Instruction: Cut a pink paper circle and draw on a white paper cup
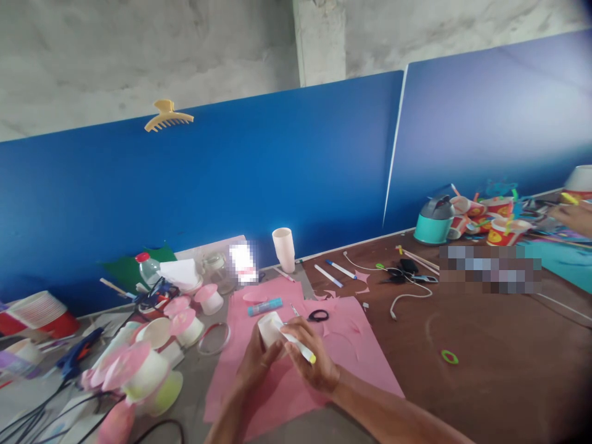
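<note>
My left hand [253,365] is closed around a small white paper cup [269,330], tilted over the pink paper. In the fingers of my right hand [319,364] is a white marker [300,345] with a yellow end, pointing up to the left. Its other end lies against or close to the cup; the exact contact cannot be made out. Below both hands, sheets of pink paper [356,320] overlap. A blue tube [264,307] lies on them beyond the cup. Scissors with black handles [318,316] lie just past my right hand.
Cups with pink paper pieces [143,373], a blue glue gun [78,354] and cables crowd the left. A white cup stack [283,250] stands by the blue partition [259,166]. Two markers [328,275] lie right of it. Another person's hand [571,217] is at far right.
</note>
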`<state>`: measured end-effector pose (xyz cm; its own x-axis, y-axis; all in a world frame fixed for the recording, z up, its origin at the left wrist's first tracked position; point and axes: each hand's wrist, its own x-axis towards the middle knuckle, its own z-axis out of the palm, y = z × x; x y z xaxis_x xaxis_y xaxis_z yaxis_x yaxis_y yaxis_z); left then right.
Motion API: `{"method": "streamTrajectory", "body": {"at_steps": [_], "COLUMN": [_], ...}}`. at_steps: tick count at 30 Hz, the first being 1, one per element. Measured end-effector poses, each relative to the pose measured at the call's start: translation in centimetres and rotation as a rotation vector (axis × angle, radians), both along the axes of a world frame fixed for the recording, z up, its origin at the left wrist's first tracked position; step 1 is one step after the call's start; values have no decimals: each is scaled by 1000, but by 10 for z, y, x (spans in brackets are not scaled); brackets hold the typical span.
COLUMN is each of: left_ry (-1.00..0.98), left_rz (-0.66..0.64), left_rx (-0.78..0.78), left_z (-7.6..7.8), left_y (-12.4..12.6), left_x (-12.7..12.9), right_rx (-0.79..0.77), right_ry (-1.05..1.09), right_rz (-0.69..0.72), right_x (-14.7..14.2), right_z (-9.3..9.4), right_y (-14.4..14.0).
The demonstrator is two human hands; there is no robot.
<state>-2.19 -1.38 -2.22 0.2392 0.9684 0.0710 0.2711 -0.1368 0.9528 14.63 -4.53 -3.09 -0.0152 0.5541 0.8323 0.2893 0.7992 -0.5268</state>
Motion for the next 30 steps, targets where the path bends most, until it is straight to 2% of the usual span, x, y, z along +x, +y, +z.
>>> {"method": "streamTrajectory", "body": {"at_steps": [7,19,30], "left_ry": [20,-14,34], "left_rz": [22,2,-1], "left_rx": [10,31,21], "left_z": [4,-11,-10], "left_y": [-1,7,8], "left_x": [1,-3,-4], "right_rx": [-15,-24,-24], "right_ry": [32,65,95], "right_rz": [-11,-10,-8], "right_x": [-1,-1,-2], "right_z": [-3,-2,-2], "right_y": [3,4,5]}}
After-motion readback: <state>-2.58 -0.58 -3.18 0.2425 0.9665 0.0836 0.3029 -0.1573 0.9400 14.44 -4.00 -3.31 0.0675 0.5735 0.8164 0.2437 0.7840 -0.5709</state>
